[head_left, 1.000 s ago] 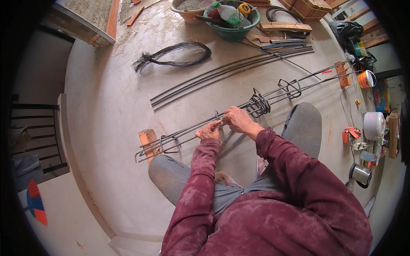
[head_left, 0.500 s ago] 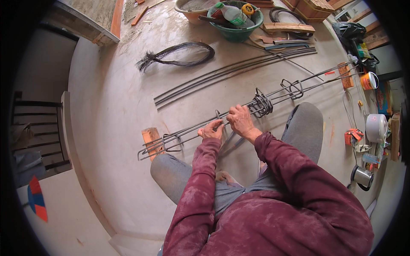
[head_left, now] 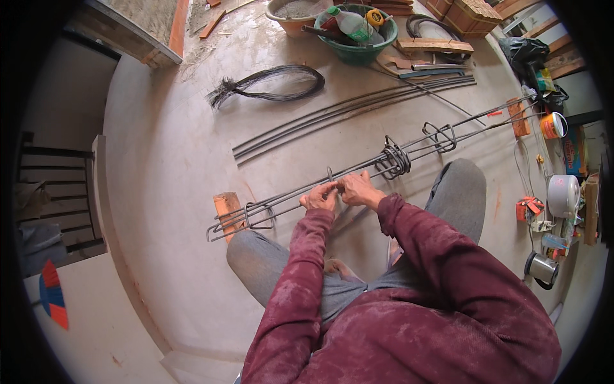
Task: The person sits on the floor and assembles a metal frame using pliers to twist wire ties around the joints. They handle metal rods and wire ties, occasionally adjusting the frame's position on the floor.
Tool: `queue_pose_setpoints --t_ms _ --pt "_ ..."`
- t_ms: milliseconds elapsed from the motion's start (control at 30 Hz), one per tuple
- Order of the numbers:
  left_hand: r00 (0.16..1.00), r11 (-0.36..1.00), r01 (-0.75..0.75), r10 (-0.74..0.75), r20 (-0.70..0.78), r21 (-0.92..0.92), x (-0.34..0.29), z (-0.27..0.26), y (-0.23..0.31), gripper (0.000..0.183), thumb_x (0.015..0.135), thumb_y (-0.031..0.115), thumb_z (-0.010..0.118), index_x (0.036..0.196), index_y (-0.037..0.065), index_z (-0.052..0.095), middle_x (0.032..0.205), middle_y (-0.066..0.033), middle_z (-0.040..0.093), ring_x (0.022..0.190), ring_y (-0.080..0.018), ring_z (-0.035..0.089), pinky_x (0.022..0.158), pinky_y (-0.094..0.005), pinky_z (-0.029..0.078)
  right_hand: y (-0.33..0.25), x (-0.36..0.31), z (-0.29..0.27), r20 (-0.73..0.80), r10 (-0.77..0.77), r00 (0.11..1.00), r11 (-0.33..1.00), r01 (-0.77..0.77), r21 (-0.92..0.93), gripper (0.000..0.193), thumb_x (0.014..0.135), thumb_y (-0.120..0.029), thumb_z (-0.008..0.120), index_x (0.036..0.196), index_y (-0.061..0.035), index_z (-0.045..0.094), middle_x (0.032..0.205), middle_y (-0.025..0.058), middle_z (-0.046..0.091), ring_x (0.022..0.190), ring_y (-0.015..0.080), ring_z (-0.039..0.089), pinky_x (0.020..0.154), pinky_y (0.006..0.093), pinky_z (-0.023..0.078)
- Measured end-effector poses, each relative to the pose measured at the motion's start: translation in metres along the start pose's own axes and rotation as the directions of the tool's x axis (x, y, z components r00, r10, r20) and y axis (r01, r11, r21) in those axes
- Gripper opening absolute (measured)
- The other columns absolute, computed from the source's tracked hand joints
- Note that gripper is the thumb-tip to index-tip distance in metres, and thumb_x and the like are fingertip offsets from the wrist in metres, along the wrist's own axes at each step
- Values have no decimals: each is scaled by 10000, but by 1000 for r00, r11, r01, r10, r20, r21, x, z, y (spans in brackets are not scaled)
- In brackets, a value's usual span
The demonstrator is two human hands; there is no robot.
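Observation:
A long rebar frame of several thin steel bars lies slantwise in front of my bent legs. Both hands meet at its near side, beside an upright stirrup. My left hand is closed, thumb and fingers pinched together. Against it, my right hand also has its fingers closed. Whatever they pinch is too small and covered to make out. To the right of my hands, a cluster of stirrups hangs around the bars. Single stirrups sit farther right and near the left end.
Wood blocks prop the frame at left and right. Beyond it lie loose rebars and a black wire bundle. A green basin holds a bottle and tools. A bucket and metal kettle stand at right.
My right hand has come down off the top of the bars to their near side, close against my left hand. The view has shifted slightly; the frame looks unmoved.

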State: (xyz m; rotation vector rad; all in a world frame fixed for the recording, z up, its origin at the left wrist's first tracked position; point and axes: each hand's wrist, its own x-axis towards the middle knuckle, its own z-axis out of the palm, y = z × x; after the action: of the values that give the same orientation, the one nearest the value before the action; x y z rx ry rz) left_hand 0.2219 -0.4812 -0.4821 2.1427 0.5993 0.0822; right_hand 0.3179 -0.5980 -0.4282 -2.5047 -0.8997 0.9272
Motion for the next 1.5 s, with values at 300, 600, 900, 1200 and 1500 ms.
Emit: queue_pose_setpoints --t_ms 300,600,900,1200,1500 --pt "1000 999 -16 15 -16 -31 0 -2 -2 167 773 251 713 933 208 732 871 21 706 840 -119 637 937 -400 237 3 -57 55 -348 -24 937 999 32 15 453 802 -99 549 1240 -32 457 1245 174 502 1223 360 416 921 481 358" --pt "981 981 -193 193 -24 17 0 -4 -11 180 784 172 679 933 261 727 801 43 641 796 -124 589 882 -401 218 -4 -28 66 -321 104 941 897 50 438 250 795 -52 496 1016 8 596 741 113 614 612 284 588 550 397 486" --pt "943 943 -332 332 -28 24 -10 -15 -16 345 704 162 717 1023 294 711 886 55 670 898 -121 589 907 -380 251 -53 -46 3 290 375 881 156 -368 917 293 816 -36 528 1095 52 540 755 85 636 537 126 564 423 267 452" --pt "959 961 -275 275 -62 4 2 12 -11 202 680 176 768 869 229 721 874 52 687 891 -127 597 897 -393 263 -29 -19 -42 -184 189 965 977 -167 131 243 751 -254 593 848 -51 686 812 191 664 833 357 638 732 422 499" --pt "991 798 -7 -75 110 603 18 10 -6 535 885 458 471 1298 119 496 1387 -102 436 1252 -295 418 1057 -630 164 -37 -7 8 -208 -432 877 893 385 -233 449 799 -199 625 1235 -168 522 809 185 637 678 369 600 566 477 461"
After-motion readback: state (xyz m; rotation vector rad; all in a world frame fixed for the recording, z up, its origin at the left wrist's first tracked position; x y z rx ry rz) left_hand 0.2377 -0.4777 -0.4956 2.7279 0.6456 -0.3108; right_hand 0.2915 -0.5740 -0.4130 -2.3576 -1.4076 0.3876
